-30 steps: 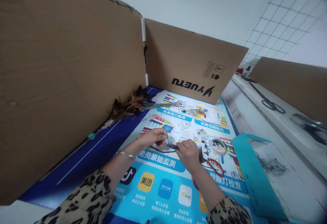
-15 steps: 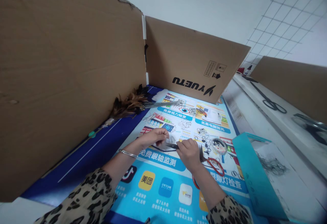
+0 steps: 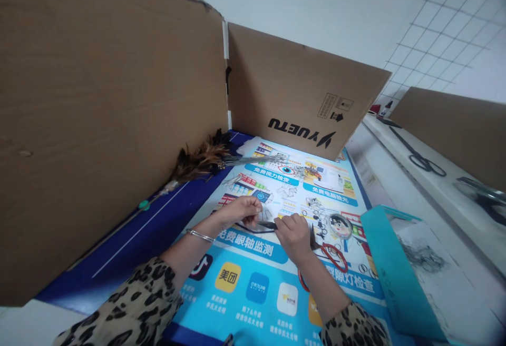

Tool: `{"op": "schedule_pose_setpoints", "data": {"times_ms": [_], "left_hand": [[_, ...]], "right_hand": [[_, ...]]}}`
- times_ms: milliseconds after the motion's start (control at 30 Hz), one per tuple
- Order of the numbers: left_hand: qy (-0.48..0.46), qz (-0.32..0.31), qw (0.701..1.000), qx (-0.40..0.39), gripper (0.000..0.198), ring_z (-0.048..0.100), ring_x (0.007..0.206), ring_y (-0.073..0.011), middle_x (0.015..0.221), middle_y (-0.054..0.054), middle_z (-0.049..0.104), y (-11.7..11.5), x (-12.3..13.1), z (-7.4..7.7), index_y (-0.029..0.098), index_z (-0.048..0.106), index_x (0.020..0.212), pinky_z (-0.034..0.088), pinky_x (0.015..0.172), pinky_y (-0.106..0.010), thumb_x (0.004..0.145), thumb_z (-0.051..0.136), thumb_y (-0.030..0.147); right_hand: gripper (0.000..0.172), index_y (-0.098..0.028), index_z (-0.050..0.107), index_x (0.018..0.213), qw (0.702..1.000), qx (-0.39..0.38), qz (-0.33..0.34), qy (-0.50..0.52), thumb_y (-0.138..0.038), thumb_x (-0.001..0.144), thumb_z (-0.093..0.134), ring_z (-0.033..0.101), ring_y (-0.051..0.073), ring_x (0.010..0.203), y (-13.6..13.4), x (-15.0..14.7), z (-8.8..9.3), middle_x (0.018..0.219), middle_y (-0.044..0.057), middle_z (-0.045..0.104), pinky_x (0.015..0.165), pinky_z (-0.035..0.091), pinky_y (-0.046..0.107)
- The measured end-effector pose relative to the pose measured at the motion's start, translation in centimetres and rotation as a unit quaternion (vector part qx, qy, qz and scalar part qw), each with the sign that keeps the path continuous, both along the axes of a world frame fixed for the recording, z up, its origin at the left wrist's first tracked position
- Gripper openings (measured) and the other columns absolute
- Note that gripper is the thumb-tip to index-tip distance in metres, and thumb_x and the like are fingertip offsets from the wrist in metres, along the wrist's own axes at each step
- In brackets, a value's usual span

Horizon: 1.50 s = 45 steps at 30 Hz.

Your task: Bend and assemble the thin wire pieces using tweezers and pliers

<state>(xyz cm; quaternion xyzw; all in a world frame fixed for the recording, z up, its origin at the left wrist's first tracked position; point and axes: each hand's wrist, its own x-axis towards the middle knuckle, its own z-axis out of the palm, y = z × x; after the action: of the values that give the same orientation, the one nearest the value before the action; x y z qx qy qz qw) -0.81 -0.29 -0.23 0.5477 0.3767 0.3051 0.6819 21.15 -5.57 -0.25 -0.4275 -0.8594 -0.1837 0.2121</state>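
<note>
My right hand (image 3: pixel 293 235) is closed around a tool with dark, slim, pointed jaws that looks like pliers (image 3: pixel 268 225); its handles are hidden in my palm. The tip points left at my left hand (image 3: pixel 247 210), whose thumb and fingers are pinched together. Whatever they hold is too small to make out. A dark curved cord or wire (image 3: pixel 256 231) shows just below the fingers. Scissors with red handles (image 3: pixel 334 258) lie partly under my right wrist. To their right are small black rings (image 3: pixel 322 225) and a round clear container (image 3: pixel 340 226).
Brown feathers (image 3: pixel 201 156) and thin metal wires (image 3: pixel 256 160) lie at the back left. A teal box (image 3: pixel 399 277) holding tangled wire pieces (image 3: pixel 422 256) stands at the right. Cardboard panels (image 3: pixel 300 82) wall the left and back. Black scissors (image 3: pixel 422 161) rest on a white ledge.
The view has shifted very slightly. Both hands keep nearly the same pose, with the tool tip still at the left fingers.
</note>
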Motion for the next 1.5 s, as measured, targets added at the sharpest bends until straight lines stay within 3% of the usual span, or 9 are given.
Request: {"op": "schedule_pose_setpoints", "data": {"times_ms": [500,900,1267,1500], "left_hand": [[0.000,0.051,0.999,-0.001,0.030,0.060,0.051,-0.0129,0.066,-0.002,0.064,0.1,0.4,-0.6,0.016,0.050,0.087,0.041,0.041,-0.018,0.072,0.061,0.040],[0.032,0.029,0.997,0.066,0.024,0.060,0.051,-0.0126,0.064,-0.001,0.064,0.0,0.4,0.1,0.016,0.051,0.089,0.043,0.046,-0.020,0.076,0.055,0.036],[0.075,0.003,0.988,0.132,0.020,0.060,0.050,-0.0137,0.062,0.001,0.061,-0.1,0.5,0.2,0.017,0.054,0.092,0.046,0.052,-0.024,0.079,0.050,0.032],[0.137,-0.005,0.970,0.199,0.017,0.061,0.058,-0.0145,0.061,0.002,0.063,-0.8,0.5,1.3,0.019,0.060,0.089,0.043,0.058,-0.022,0.078,0.048,0.024]], "right_hand": [[0.015,-0.022,0.057,0.095,0.999,0.023,-0.015,-0.042,-0.019,0.089,0.043,0.040,0.017,0.072,-0.1,0.0,0.5,0.076,0.004,0.053,0.064,0.025,0.034],[0.016,-0.021,0.057,0.078,0.999,0.000,-0.009,-0.034,-0.018,0.087,0.045,0.040,0.017,0.071,0.0,-0.4,0.2,0.068,0.003,0.048,0.062,0.025,0.032],[0.014,-0.020,0.058,0.071,0.998,-0.064,-0.002,0.001,-0.026,0.082,0.053,0.044,0.016,0.072,0.6,-0.2,-1.1,0.068,0.002,0.053,0.065,0.029,0.029],[0.009,-0.024,0.064,0.077,0.981,-0.187,-0.017,0.041,-0.032,0.079,0.059,0.051,0.015,0.076,0.8,0.1,-1.2,0.072,0.001,0.059,0.064,0.034,0.023]]}}
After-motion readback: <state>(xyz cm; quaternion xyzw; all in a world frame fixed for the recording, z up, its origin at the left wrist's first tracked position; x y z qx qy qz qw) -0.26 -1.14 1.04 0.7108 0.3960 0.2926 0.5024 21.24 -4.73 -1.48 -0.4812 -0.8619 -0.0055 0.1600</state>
